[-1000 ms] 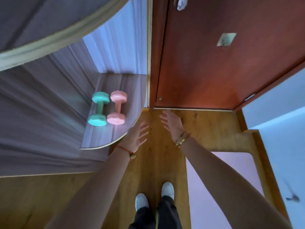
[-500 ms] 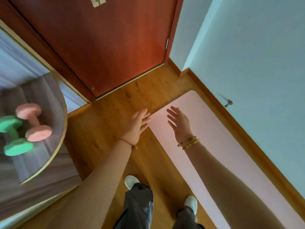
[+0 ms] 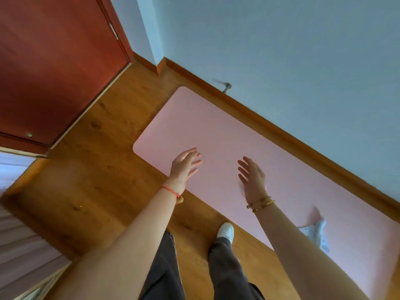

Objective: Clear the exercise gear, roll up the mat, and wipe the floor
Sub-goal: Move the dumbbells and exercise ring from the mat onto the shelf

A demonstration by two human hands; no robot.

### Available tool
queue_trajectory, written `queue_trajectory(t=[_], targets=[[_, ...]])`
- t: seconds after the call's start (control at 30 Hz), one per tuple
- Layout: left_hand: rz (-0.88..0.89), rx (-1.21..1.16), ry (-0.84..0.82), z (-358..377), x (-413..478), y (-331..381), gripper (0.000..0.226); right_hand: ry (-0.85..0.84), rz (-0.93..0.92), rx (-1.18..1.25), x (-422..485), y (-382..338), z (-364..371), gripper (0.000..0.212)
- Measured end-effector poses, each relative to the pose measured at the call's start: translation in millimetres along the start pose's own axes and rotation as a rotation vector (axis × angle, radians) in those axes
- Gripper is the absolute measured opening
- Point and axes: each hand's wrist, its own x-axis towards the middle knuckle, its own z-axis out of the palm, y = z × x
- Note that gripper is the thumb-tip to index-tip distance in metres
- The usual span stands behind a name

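The pale pink mat lies flat and unrolled, round-cornered, along the baseboard, while the left hand and right hand hover above it, each grip spread and holding nothing.

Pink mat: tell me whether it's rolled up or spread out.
Spread out. The pink mat lies flat on the wooden floor, rounded corners showing, no roll.

Warm wooden plank floor, knots visible. Red-brown door at 10 o'clock, shut against its frame. Pale blue-grey wall from 12 to 3 o'clock, orange wooden skirting board along its base. Small metal doorstop just above the skirting. Soft, even daylight.
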Motion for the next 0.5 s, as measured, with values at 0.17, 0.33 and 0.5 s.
queue_trajectory(t=[0.17,0.33,0.5], targets=[[-0.062,0.078,-0.061,94,27,-49,0.038,0.167,0.105,0.07,29,21,-120,0.022],[-0.139,0.18,-0.097,159,55,-102,0.038,0.274,0.186,0.079,58,57,-210,0.031],[-0.209,0.288,-0.157,205,99,-166,0.037,0.324,0.26,0.059,104,108,-259,0.033]])
